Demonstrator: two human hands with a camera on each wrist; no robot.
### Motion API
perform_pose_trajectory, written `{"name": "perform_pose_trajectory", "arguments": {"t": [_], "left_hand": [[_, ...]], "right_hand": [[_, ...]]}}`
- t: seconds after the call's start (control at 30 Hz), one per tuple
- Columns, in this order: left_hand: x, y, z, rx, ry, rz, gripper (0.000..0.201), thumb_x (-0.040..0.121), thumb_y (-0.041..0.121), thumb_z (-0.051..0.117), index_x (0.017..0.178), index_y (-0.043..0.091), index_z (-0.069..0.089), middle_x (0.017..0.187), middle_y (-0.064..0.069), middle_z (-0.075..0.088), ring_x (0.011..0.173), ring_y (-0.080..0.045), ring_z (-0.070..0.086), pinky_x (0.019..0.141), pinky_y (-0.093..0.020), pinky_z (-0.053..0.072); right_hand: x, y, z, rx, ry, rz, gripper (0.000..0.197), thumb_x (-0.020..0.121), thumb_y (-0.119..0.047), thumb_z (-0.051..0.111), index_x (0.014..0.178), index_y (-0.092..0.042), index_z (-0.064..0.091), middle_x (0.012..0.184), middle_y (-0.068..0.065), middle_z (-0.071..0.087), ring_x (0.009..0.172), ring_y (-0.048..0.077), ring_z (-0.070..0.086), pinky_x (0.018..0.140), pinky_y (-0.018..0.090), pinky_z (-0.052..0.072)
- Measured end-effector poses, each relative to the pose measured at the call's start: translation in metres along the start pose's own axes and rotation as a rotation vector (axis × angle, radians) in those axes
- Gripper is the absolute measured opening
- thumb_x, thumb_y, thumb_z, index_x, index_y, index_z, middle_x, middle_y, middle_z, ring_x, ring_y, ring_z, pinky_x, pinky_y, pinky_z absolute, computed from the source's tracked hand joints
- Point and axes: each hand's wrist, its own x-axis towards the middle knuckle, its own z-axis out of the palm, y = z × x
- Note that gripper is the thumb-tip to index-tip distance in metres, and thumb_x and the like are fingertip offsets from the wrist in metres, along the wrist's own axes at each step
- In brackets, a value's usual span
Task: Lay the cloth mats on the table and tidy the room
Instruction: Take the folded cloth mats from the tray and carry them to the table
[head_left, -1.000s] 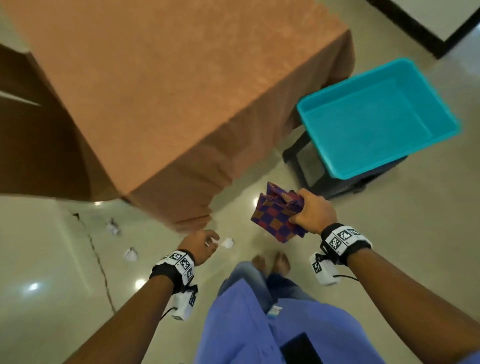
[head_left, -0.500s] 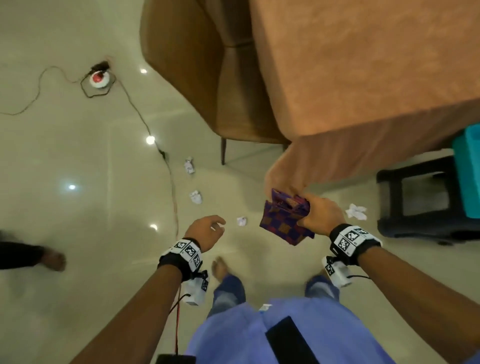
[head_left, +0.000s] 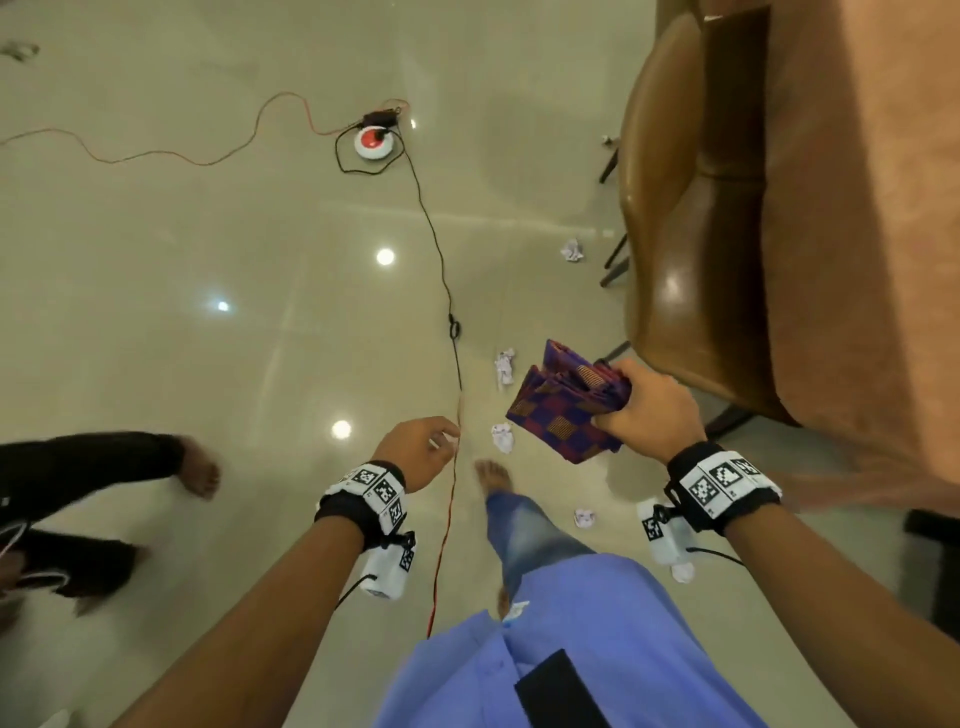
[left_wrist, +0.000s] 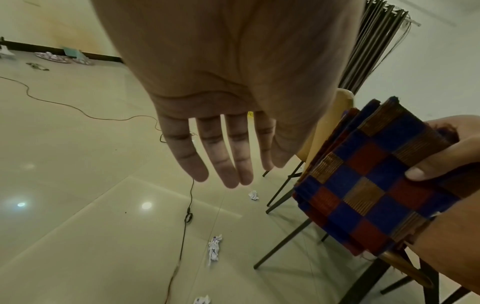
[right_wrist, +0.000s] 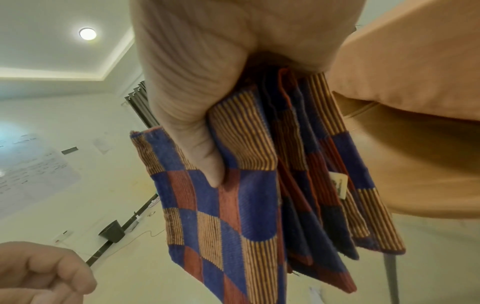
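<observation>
folded mats (head_left: 566, 402) gripped in right hand (head_left: 649, 410), just beside tabletop (head_left: 872, 208) to its right; left hand (head_left: 415, 452) relaxed, nothing held, farther away.

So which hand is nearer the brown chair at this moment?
Right. The right hand, gripping the folded cloth mats, is just beside the brown chair; the left hand hangs open farther out over the floor, by the cable.

I count six crumpled paper scraps (head_left: 503, 437) on the floor, one brown chair (head_left: 691, 208), one table (head_left: 872, 208), and one folded bundle of checked cloth mats (head_left: 563, 405).
</observation>
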Motion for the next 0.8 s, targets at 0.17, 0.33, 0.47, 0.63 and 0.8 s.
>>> {"name": "perform_pose_trajectory", "arguments": {"t": [0.17, 0.33, 0.47, 0.63, 0.8], "left_hand": [[0.070, 0.004, -0.071, -0.012, -0.023, -0.011, 0.019, 0.089, 0.022, 0.057, 0.106, 0.024, 0.066, 0.098, -0.001, 0.067, 0.088, -0.022, 0.065, 0.081, -0.031, 0.053], [0.138, 0.024, -0.147, 0.014, -0.014, 0.043, 0.022, 0.091, 0.024, 0.056, 0.111, 0.022, 0.064, 0.097, 0.003, 0.063, 0.088, -0.020, 0.063, 0.081, -0.030, 0.051], [0.197, 0.032, -0.202, 0.000, -0.044, 0.089, 0.020, 0.090, 0.024, 0.057, 0.108, 0.022, 0.065, 0.094, 0.003, 0.064, 0.086, -0.019, 0.062, 0.084, -0.033, 0.052], [0.281, 0.034, -0.275, 0.044, -0.101, 0.156, 0.020, 0.090, 0.022, 0.057, 0.107, 0.023, 0.066, 0.096, 0.002, 0.065, 0.087, -0.020, 0.062, 0.082, -0.030, 0.051], [0.374, 0.042, -0.365, 0.212, -0.182, 0.249, 0.022, 0.091, 0.025, 0.055, 0.110, 0.024, 0.065, 0.100, 0.002, 0.066, 0.088, -0.017, 0.061, 0.085, -0.031, 0.050]], "right_hand": [[0.095, -0.060, 0.001, 0.005, -0.015, -0.007, 0.045, 0.070, -0.036, 0.076, 0.109, -0.030, 0.053, 0.088, -0.004, 0.069, 0.077, 0.020, 0.064, 0.071, 0.037, 0.056], [0.175, -0.116, -0.012, -0.005, -0.056, -0.001, 0.042, 0.071, -0.035, 0.074, 0.107, -0.029, 0.052, 0.086, -0.005, 0.066, 0.077, 0.020, 0.064, 0.070, 0.037, 0.055], [0.232, -0.147, -0.022, 0.026, 0.010, 0.053, 0.045, 0.071, -0.041, 0.074, 0.108, -0.031, 0.051, 0.087, -0.004, 0.067, 0.076, 0.020, 0.064, 0.069, 0.038, 0.057], [0.300, -0.179, -0.033, 0.050, 0.072, 0.159, 0.044, 0.071, -0.041, 0.076, 0.107, -0.030, 0.054, 0.085, -0.006, 0.065, 0.076, 0.017, 0.061, 0.065, 0.028, 0.046], [0.368, -0.208, -0.052, 0.054, 0.134, 0.337, 0.045, 0.067, -0.042, 0.074, 0.107, -0.032, 0.053, 0.084, -0.004, 0.068, 0.078, 0.022, 0.065, 0.073, 0.038, 0.056]]}}
